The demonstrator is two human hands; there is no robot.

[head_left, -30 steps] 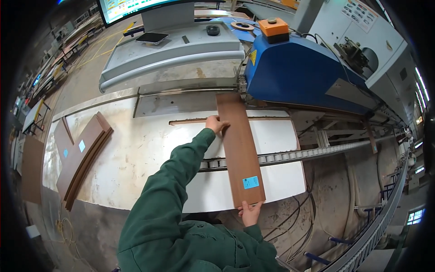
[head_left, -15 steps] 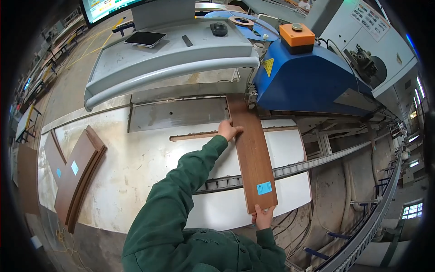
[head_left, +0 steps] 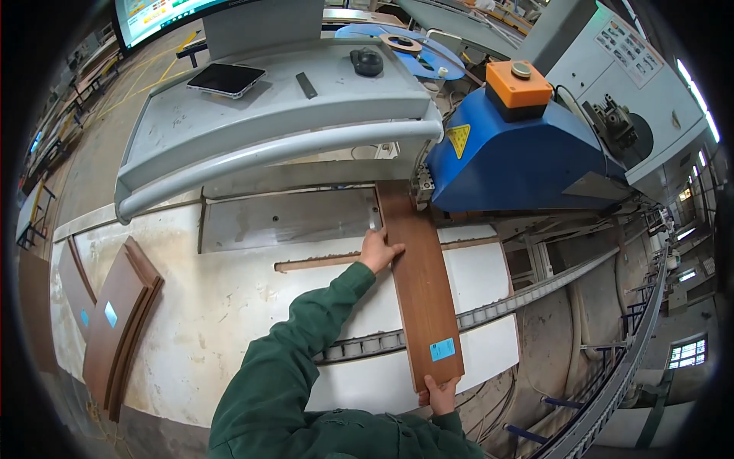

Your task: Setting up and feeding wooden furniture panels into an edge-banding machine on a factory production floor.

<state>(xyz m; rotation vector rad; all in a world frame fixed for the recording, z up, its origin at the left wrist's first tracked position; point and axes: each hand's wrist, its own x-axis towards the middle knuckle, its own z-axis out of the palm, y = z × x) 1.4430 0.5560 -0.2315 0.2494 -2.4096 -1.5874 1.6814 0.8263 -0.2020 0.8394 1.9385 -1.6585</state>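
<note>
A long brown wooden board point(head_left: 425, 294) with a blue label near its close end lies across the white worktable. Its far end sits beside the metal roller block at the blue machine's corner. My left hand point(head_left: 378, 251) grips the board's left edge toward the far end, thumb on top and the other fingers along the side. At the close end, my right hand point(head_left: 440, 395) pinches the board's edge, thumb on top and fingers underneath, partly hidden. A steel plate point(head_left: 290, 220) is set into the table left of the board's far end.
Several brown boards point(head_left: 118, 321) are stacked on the table's left. A blue machine point(head_left: 527, 157) with an orange button box point(head_left: 518, 84) stands far right. A grey tray point(head_left: 260, 115) holds a phone and a mouse. A roller track point(head_left: 520, 302) crosses beneath the board.
The whole view has shifted, so the table and machine appear lower. Both hands keep their hold on the board, which stays in nearly the same place against the machine.
</note>
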